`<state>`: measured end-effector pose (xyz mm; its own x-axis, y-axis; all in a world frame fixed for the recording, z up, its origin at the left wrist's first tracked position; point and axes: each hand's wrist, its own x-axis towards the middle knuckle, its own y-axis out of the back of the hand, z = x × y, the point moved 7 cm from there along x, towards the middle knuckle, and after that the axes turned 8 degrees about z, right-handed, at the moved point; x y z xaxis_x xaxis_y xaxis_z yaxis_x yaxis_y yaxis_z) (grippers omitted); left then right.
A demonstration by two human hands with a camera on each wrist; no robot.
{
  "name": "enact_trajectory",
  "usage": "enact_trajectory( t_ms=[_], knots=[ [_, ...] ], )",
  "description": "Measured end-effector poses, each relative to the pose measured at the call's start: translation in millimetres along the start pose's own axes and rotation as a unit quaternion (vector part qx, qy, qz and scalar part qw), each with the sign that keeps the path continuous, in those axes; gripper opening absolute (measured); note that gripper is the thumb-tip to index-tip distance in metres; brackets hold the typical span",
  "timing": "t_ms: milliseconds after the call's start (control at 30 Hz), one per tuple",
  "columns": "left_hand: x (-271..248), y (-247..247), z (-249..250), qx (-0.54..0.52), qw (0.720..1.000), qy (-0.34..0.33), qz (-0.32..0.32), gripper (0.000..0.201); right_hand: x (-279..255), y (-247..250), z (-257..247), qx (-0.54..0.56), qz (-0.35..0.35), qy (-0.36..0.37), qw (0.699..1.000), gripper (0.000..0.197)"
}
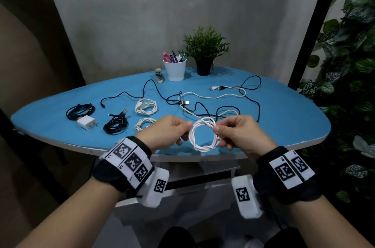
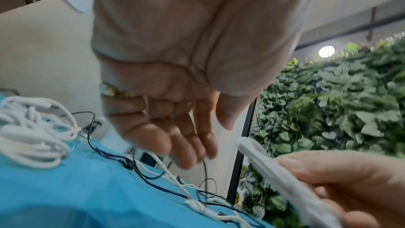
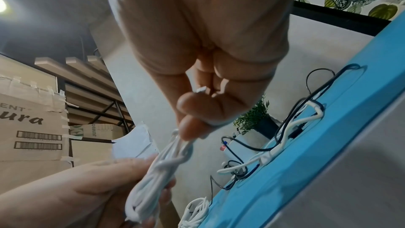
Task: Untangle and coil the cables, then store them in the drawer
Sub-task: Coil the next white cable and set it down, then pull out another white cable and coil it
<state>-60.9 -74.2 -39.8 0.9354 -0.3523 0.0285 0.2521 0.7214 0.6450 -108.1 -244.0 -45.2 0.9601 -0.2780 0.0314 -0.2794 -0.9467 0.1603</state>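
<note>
coiling step: the left hand (image 1: 172, 130) pinches the left side of the white coil (image 1: 204, 136), held above the table's (image 1: 284, 126) near edge; the right hand (image 1: 237, 132) pinches its right side and plug. next, likely tuck the end. right and farther, tangled cables (image 1: 213, 103) await; the drawer (image 1: 200, 180) sits below.

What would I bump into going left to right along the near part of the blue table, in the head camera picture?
Black coil → white charger → second black coil → small white coil → left hand → white coil held by both hands → right hand.
</note>
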Motion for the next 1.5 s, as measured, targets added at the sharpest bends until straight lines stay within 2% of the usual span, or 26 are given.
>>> enact_trajectory(
  t_ms=[167, 200, 267, 367, 467, 600, 700, 800, 867, 900, 967, 1033, 1100, 1233, 1300, 1367, 1500],
  knots=[
    [46, 25, 12, 0.148, 0.982, -0.059, 0.105, 0.02, 13, 8, 0, -0.03, -0.004, -0.015, 0.999, 0.007],
    [57, 23, 16, 0.167, 0.978, -0.075, 0.099, 0.021, 15, 8, 0, -0.036, -0.005, -0.015, 0.999, 0.007],
    [75, 13, 16, 0.229, 0.968, -0.09, 0.045, 0.027, 19, 10, -1, -0.049, -0.01, -0.015, 0.999, 0.007],
    [90, 0, 10, 0.365, 0.926, -0.088, -0.033, 0.033, 25, 12, 0, -0.06, -0.016, -0.018, 0.998, 0.007],
    [99, -5, 10, 0.445, 0.888, -0.094, -0.067, 0.022, 29, 13, 0, -0.073, -0.029, -0.024, 0.997, 0.007],
    [104, -11, 6, 0.505, 0.851, -0.098, -0.107, 0.016, 34, 7, 0, -0.09, -0.059, -0.029, 0.994, 0.008],
    [105, -9, 9, 0.508, 0.848, -0.107, -0.111, 0.018, 36, -2, 2, -0.116, -0.087, -0.033, 0.989, 0.009],
    [112, 6, 22, 0.435, 0.892, -0.109, -0.062, 0.017, 40, -11, 7, -0.139, -0.107, -0.042, 0.984, 0.012],
    [118, 21, 35, 0.349, 0.929, -0.121, 0.002, 0.012, 46, -17, 8, -0.141, -0.106, -0.05, 0.983, 0.013],
    [121, 30, 41, 0.285, 0.949, -0.126, 0.041, 0.011, 49, -20, 9, -0.139, -0.102, -0.056, 0.984, 0.014],
    [124, 49, 49, 0.088, 0.982, -0.113, 0.12, 0.012, 55, -26, 9, -0.125, -0.094, -0.069, 0.985, 0.018],
    [122, 71, 55, -0.07, 0.973, -0.11, 0.191, 0.012, 59, -32, 8, -0.113, -0.088, -0.083, 0.986, 0.021],
    [118, 92, 61, -0.146, 0.951, -0.133, 0.238, 0.015, 62, -38, 7, -0.098, -0.083, -0.098, 0.987, 0.021],
    [104, 122, 76, -0.246, 0.914, -0.192, 0.26, 0.02, 66, -45, 6, -0.048, -0.063, -0.119, 0.99, 0.035],
    [93, 130, 85, -0.259, 0.903, -0.229, 0.254, 0.02, 65, -44, 4, -0.059, -0.062, -0.112, 0.99, 0.043],
    [82, 132, 91, -0.243, 0.902, -0.265, 0.238, 0.02, 64, -36, 0, -0.056, -0.042, -0.09, 0.993, 0.043],
    [59, 119, 91, -0.152, 0.918, -0.311, 0.196, 0.017, 56, -2, -27, 0.04, 0.086, 0.013, 0.995, 0.031]
  ],
)
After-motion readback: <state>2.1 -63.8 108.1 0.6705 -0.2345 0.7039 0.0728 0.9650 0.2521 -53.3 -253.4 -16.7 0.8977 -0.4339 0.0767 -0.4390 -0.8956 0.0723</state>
